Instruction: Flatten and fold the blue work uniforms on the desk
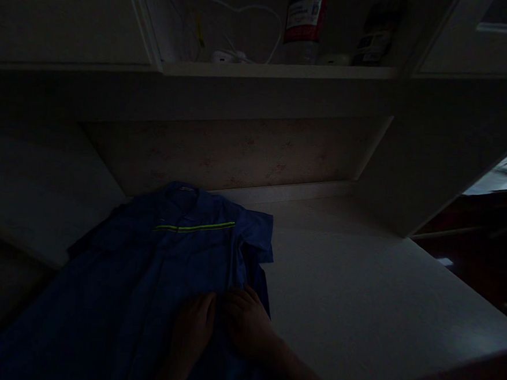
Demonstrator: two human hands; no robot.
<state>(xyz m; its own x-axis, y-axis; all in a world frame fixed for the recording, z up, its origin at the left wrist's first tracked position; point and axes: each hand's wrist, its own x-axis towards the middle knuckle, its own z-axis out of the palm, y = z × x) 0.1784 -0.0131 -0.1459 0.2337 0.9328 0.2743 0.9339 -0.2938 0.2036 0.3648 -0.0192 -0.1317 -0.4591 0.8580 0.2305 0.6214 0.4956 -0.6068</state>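
A dark blue shirt (156, 276) with a yellow-green stripe across the chest lies spread on a pale desk top (359, 290), collar toward the wall. My left hand (192, 330) rests flat on the shirt's lower front, fingers stretched forward. Right beside it, my right hand (246, 322) lies flat on the shirt near its right edge, fingers pointing up and left. The two hands nearly touch. The scene is very dim.
A shelf (279, 70) runs above the desk, carrying a bottle (305, 20) with a red and white label, a darker container (375, 36) and a white cable (232, 55). Cabinet panels flank the niche. The desk's right edge drops to a dark floor (483, 258).
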